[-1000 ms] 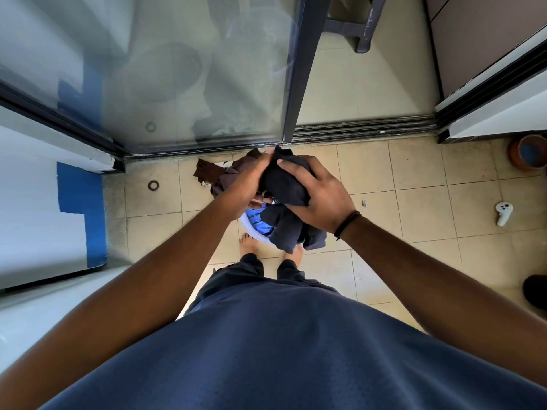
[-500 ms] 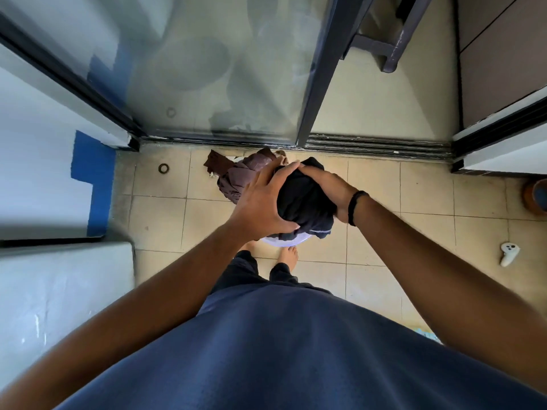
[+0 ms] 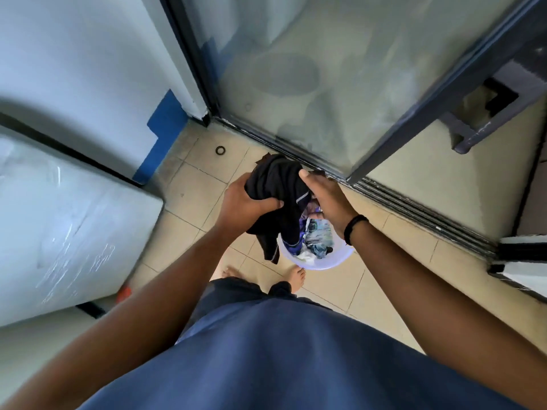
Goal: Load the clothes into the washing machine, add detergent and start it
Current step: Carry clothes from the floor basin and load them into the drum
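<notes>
I hold a bundle of dark clothes (image 3: 278, 184) in both hands above a pale lilac basket (image 3: 340, 257) on the floor. My left hand (image 3: 245, 202) grips the bundle from the left and below, fingers curled into the cloth. My right hand (image 3: 324, 193) clasps it from the right, a black band on the wrist. A loose end of the dark cloth hangs down over the basket's rim. More mixed-colour clothes (image 3: 318, 238) lie in the basket. The white top of the washing machine (image 3: 65, 220) fills the left side, its lid down.
A sliding glass door (image 3: 325, 78) with a dark frame and floor track (image 3: 414, 211) stands just beyond the basket. A small dark ring (image 3: 220, 150) lies on the tiled floor. My bare feet (image 3: 296, 278) stand just before the basket. A dark stool (image 3: 485, 119) is behind the door.
The view has swung left, bringing the washing machine's top into sight. The bundle has lifted off the basket, uncovering the clothes inside; the brown garment is no longer visible.
</notes>
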The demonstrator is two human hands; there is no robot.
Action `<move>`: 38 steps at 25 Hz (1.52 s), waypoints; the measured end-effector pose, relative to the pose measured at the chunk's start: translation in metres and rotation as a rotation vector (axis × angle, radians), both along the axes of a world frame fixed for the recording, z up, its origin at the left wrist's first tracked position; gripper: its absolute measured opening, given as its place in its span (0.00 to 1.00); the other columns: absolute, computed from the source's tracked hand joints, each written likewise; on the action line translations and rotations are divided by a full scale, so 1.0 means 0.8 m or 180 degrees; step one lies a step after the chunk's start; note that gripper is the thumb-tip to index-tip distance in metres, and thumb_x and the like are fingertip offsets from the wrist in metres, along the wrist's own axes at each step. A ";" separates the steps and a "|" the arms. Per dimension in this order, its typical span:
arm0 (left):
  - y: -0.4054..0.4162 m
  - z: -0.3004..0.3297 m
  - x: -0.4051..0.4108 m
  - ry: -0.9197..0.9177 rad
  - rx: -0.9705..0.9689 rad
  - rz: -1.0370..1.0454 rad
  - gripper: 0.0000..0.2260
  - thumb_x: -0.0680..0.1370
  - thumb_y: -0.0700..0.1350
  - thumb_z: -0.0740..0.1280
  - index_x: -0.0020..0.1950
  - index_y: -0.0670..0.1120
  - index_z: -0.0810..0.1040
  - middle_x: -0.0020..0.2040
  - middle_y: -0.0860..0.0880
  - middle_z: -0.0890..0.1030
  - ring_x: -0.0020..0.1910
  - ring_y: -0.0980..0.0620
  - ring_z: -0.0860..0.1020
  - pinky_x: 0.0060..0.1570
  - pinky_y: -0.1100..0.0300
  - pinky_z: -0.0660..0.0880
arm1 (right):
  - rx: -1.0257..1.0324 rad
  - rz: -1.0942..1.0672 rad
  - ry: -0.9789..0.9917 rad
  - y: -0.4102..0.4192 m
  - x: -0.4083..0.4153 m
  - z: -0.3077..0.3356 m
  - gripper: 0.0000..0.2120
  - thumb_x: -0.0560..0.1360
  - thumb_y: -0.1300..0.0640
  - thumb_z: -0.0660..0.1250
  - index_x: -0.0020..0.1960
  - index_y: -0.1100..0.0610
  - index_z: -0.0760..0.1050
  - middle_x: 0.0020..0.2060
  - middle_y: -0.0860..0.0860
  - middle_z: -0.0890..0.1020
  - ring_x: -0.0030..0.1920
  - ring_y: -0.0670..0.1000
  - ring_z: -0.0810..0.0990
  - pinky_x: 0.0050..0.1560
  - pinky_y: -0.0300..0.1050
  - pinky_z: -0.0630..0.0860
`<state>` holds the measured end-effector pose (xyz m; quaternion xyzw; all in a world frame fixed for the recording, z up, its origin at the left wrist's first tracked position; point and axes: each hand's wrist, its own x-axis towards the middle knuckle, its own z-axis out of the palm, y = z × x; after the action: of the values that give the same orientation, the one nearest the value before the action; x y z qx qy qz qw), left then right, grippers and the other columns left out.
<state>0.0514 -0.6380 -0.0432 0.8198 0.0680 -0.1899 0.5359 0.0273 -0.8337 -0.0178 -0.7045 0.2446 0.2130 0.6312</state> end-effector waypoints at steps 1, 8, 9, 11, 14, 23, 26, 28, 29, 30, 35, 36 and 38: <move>0.020 0.003 0.000 0.0037 -0.0112 0.0214 0.26 0.58 0.54 0.80 0.55 0.51 0.81 0.47 0.54 0.86 0.47 0.55 0.84 0.52 0.49 0.82 | 0.0060 0.0046 -0.0122 0.019 0.008 0.005 0.17 0.74 0.36 0.66 0.48 0.50 0.78 0.42 0.52 0.81 0.36 0.51 0.78 0.45 0.45 0.77; 0.172 0.039 -0.030 -0.0041 -0.0815 0.1351 0.29 0.61 0.52 0.81 0.61 0.50 0.78 0.54 0.51 0.85 0.53 0.51 0.84 0.57 0.45 0.81 | -0.0536 0.0945 -0.0656 0.166 0.050 0.012 0.08 0.79 0.58 0.68 0.56 0.57 0.81 0.44 0.54 0.83 0.43 0.47 0.80 0.44 0.39 0.75; 0.194 0.044 -0.037 -0.0081 -0.0917 0.1535 0.30 0.61 0.52 0.80 0.62 0.51 0.77 0.55 0.51 0.84 0.54 0.51 0.84 0.57 0.46 0.81 | -0.0550 0.1050 -0.0712 0.191 0.057 0.012 0.07 0.78 0.58 0.69 0.56 0.56 0.81 0.46 0.54 0.83 0.44 0.48 0.80 0.45 0.39 0.75; 0.228 0.054 -0.049 -0.0207 -0.1056 0.1776 0.29 0.63 0.51 0.79 0.62 0.52 0.76 0.56 0.52 0.84 0.54 0.53 0.83 0.57 0.50 0.81 | -0.0535 0.1231 -0.0803 0.235 0.067 0.014 0.06 0.78 0.57 0.69 0.54 0.54 0.81 0.47 0.53 0.84 0.44 0.48 0.81 0.43 0.39 0.75; 0.287 0.069 -0.071 -0.0368 -0.1164 0.2133 0.29 0.64 0.51 0.78 0.63 0.51 0.74 0.57 0.51 0.83 0.54 0.54 0.83 0.55 0.54 0.80 | -0.0355 0.1627 -0.0865 0.317 0.070 0.020 0.05 0.76 0.49 0.69 0.51 0.48 0.79 0.47 0.51 0.85 0.44 0.51 0.82 0.44 0.49 0.80; 0.417 0.087 -0.103 -0.0826 -0.1387 0.3374 0.25 0.66 0.48 0.76 0.60 0.47 0.75 0.54 0.49 0.83 0.52 0.54 0.83 0.52 0.55 0.80 | -0.0182 0.2441 -0.1333 0.493 0.078 0.052 0.04 0.82 0.61 0.63 0.54 0.56 0.76 0.46 0.56 0.84 0.44 0.52 0.82 0.44 0.41 0.78; 0.455 0.091 -0.098 -0.0952 -0.1415 0.3739 0.25 0.67 0.48 0.76 0.61 0.45 0.75 0.53 0.51 0.83 0.50 0.56 0.83 0.50 0.59 0.78 | -0.0018 0.2577 -0.1423 0.552 0.096 0.058 0.02 0.80 0.61 0.66 0.52 0.59 0.76 0.45 0.55 0.84 0.43 0.50 0.81 0.45 0.45 0.78; 0.478 0.098 -0.087 -0.1056 -0.1389 0.3897 0.25 0.67 0.49 0.76 0.62 0.45 0.75 0.54 0.51 0.83 0.51 0.56 0.83 0.51 0.59 0.78 | 0.0087 0.2651 -0.1457 0.587 0.110 0.065 0.04 0.79 0.60 0.69 0.52 0.60 0.77 0.43 0.55 0.85 0.40 0.48 0.82 0.44 0.46 0.79; 0.494 0.101 -0.077 -0.1110 -0.1369 0.3986 0.25 0.68 0.50 0.76 0.62 0.46 0.75 0.54 0.50 0.83 0.52 0.55 0.83 0.52 0.58 0.78 | 0.0151 0.2702 -0.1438 0.606 0.120 0.068 0.06 0.78 0.59 0.70 0.51 0.60 0.77 0.42 0.55 0.85 0.39 0.48 0.82 0.43 0.47 0.80; 0.508 0.106 -0.066 -0.1157 -0.1366 0.4072 0.25 0.68 0.51 0.76 0.62 0.47 0.75 0.55 0.50 0.83 0.53 0.55 0.84 0.53 0.58 0.78 | 0.0249 0.2757 -0.1409 0.625 0.130 0.073 0.07 0.78 0.58 0.71 0.51 0.60 0.77 0.41 0.55 0.86 0.39 0.48 0.82 0.42 0.47 0.80; 0.582 0.145 -0.005 -0.1434 -0.1256 0.4359 0.23 0.70 0.56 0.75 0.62 0.50 0.78 0.56 0.53 0.85 0.58 0.53 0.83 0.58 0.55 0.78 | 0.0637 0.2961 -0.1409 0.714 0.200 0.106 0.07 0.78 0.57 0.71 0.52 0.59 0.78 0.40 0.54 0.86 0.38 0.48 0.83 0.37 0.40 0.79; 0.595 0.152 0.003 -0.1480 -0.1248 0.4433 0.24 0.70 0.57 0.75 0.63 0.49 0.78 0.57 0.52 0.85 0.58 0.52 0.83 0.59 0.54 0.78 | 0.0726 0.2986 -0.1422 0.729 0.211 0.112 0.06 0.78 0.58 0.71 0.51 0.59 0.78 0.40 0.54 0.86 0.37 0.48 0.82 0.36 0.39 0.78; 0.627 0.169 0.021 -0.1591 -0.1229 0.4594 0.25 0.72 0.59 0.73 0.64 0.46 0.78 0.59 0.47 0.84 0.59 0.49 0.83 0.62 0.49 0.78 | 0.0846 0.3093 -0.1503 0.767 0.233 0.123 0.04 0.77 0.59 0.71 0.50 0.59 0.77 0.40 0.54 0.85 0.35 0.46 0.80 0.36 0.37 0.76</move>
<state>0.0682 -0.1364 0.0917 0.4838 0.4267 0.3865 0.6591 0.2141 -0.2204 0.0806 -0.6793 -0.2855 0.3449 0.5815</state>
